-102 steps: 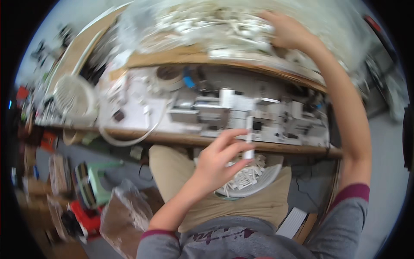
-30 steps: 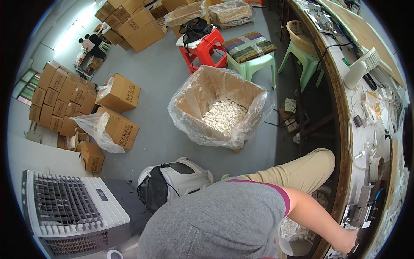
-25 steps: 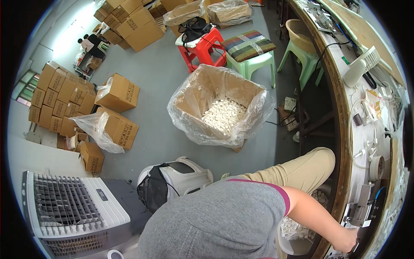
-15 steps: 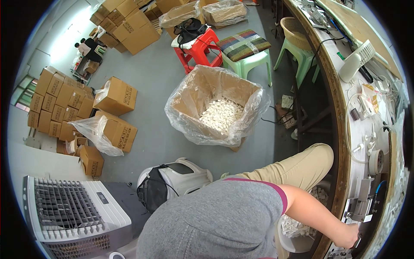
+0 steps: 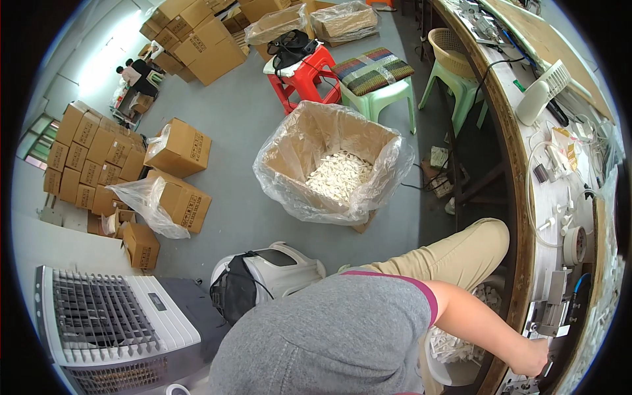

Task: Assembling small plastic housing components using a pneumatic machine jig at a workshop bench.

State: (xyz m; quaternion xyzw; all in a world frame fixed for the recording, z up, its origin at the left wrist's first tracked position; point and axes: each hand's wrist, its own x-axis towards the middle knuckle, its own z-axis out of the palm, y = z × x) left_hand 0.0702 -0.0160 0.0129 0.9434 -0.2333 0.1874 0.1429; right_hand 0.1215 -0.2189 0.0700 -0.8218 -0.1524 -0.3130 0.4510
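Left hand point(image 5: 528, 359) is down at the bench's near end, just beside a metal fixture point(image 5: 552, 315). Fingers are curled in tight; a small dark piece shows at the fingertips, but I can't make out whether they grip it or only touch it. Right hand is out of my view. The fixture sits on the bench point(image 5: 545, 197), inside its worn wooden edge.

Bench surface is white and cluttered: a tape roll point(image 5: 570, 247) near the fixture, loose white plastic parts around it, a loop of clear tubing, a small white fan point(image 5: 533, 102) farther along. Basin point(image 5: 464, 375) of white pieces point(image 5: 451, 345) sits below the bench edge, partly hidden by the arm.

Room: grey floor. Big carton with plastic liner point(image 5: 283, 178) stands mid-floor, white pieces in the bottom. Behind it, a red stool point(image 5: 322, 69) with a black bag on top, next to a green stool under a striped cushion point(image 5: 373, 70). Wicker basket point(image 5: 447, 52) on another green stool by the bench. Carton stack point(image 5: 89, 155) at the left wall, air cooler point(image 5: 99, 322) lower left. Two people far back.
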